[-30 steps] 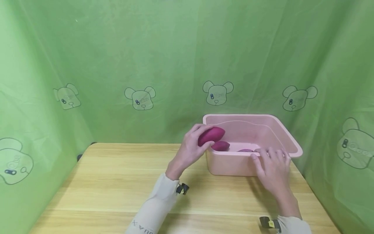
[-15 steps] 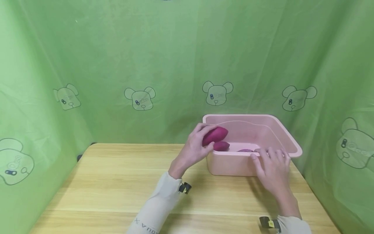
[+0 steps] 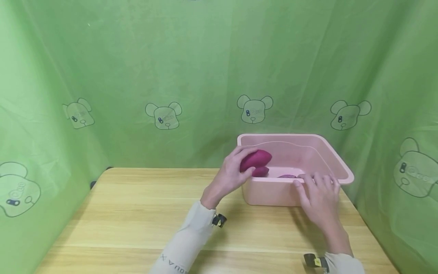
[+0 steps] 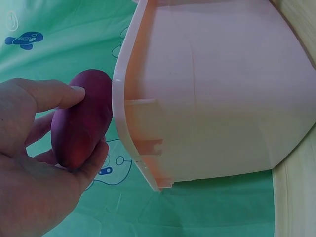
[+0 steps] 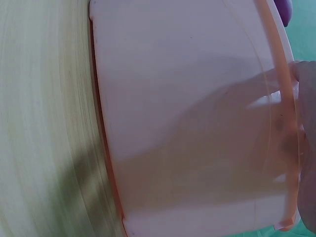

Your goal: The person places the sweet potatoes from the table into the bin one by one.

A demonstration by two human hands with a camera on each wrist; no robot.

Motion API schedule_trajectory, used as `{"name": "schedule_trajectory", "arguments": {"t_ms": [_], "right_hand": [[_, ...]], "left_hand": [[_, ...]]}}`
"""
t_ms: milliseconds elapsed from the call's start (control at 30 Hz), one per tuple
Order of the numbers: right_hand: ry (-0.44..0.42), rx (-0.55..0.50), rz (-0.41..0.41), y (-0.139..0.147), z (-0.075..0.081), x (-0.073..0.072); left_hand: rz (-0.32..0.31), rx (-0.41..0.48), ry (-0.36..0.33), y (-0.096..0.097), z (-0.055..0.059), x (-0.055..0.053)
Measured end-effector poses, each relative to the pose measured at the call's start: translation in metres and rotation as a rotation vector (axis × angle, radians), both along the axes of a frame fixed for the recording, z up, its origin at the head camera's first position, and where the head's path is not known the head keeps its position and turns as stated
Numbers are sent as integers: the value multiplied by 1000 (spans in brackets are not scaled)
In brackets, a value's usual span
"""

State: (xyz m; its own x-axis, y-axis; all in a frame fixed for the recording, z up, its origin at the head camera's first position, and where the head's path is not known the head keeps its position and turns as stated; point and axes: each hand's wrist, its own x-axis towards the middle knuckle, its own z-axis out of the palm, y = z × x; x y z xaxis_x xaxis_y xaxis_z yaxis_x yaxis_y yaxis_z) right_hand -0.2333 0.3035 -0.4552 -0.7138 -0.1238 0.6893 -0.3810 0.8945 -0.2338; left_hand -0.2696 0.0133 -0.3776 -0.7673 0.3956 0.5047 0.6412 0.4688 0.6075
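Note:
My left hand (image 3: pixel 230 173) holds a purple sweet potato (image 3: pixel 259 159) just above the left end of the pink plastic bin (image 3: pixel 270 193). In the left wrist view, thumb and fingers lie on either side of this sweet potato (image 4: pixel 81 121), beside the bin's rim. Inside the bin, a second sweet potato (image 3: pixel 261 172) shows partly below the held one. Farther right, the top of another purple piece (image 3: pixel 286 176) peeks over the front wall. My right hand (image 3: pixel 320 201) grips the bin's front rim, fingers over the edge and thumb outside; its fingertips are hidden.
The bin stands at the back right of a wooden table (image 3: pixel 137 213). Green curtains (image 3: pixel 205 68) printed with bear heads hang close behind the table and at both sides. Small black wrist cameras (image 3: pixel 219 220) sit at the sleeve cuffs.
My left hand has moved a little to the right with the sweet potato, which now covers more of the one below. The right hand and the bin have stayed in place.

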Motion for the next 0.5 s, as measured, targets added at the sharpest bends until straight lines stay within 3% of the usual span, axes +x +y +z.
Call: {"name": "schedule_trajectory", "arguments": {"t_ms": [500], "right_hand": [[7, 6, -4, 0, 0, 0]], "left_hand": [[-19, -29, 20, 10, -2, -4]]}}
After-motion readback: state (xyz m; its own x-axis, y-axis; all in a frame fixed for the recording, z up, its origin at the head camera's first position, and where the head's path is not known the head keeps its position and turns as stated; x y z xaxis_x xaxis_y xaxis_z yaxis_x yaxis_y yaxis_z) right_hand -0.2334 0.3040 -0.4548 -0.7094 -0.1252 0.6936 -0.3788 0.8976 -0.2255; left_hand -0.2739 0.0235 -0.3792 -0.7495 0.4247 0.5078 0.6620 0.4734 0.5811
